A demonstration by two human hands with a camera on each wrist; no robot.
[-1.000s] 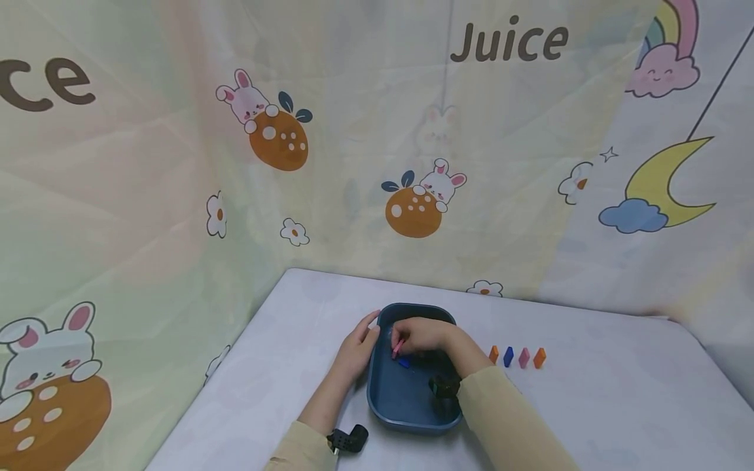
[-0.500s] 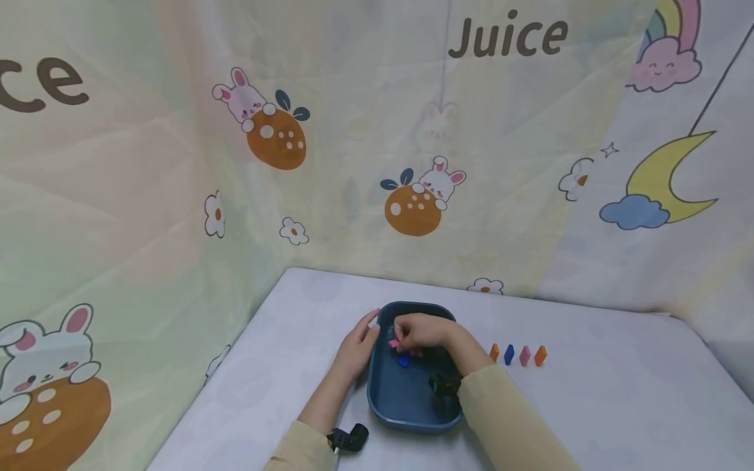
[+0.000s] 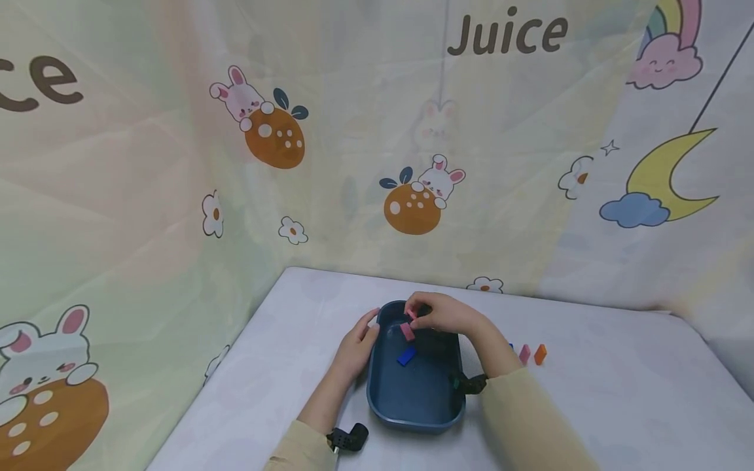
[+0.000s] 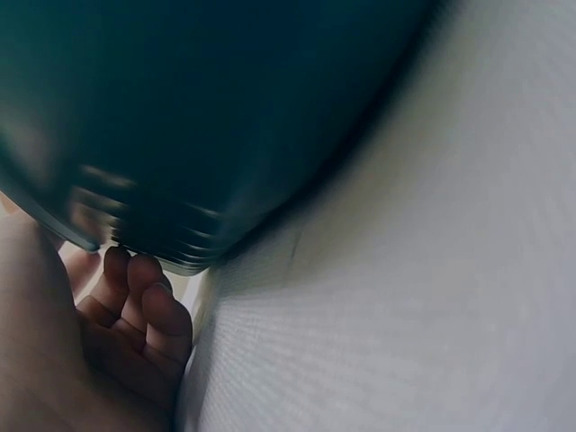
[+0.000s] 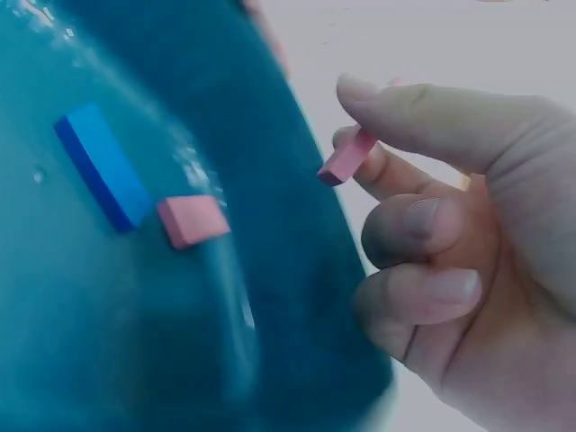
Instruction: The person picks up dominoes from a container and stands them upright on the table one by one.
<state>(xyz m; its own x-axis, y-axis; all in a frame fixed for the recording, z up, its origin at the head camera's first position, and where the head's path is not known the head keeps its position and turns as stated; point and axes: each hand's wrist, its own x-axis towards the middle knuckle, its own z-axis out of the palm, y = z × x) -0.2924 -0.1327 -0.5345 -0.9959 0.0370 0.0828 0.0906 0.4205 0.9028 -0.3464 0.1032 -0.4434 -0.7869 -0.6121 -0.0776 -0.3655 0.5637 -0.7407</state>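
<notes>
Since the earlier frame, the right hand (image 3: 444,314) has moved toward the far end of the tray (image 3: 418,399). Its thumb and forefinger pinch one pink block (image 5: 347,163); the other fingers are bent. Inside the tray lie a second pink block (image 3: 407,331) and, near it, a blue block (image 3: 406,356). The left hand (image 3: 355,345) touches the tray's outer left side, fingers relaxed.

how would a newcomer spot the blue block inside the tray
On the white table, find the dark blue tray that the left hand touches. The blue block lies on the tray's floor, its bright colour setting it apart from the pink block beyond it.
</notes>
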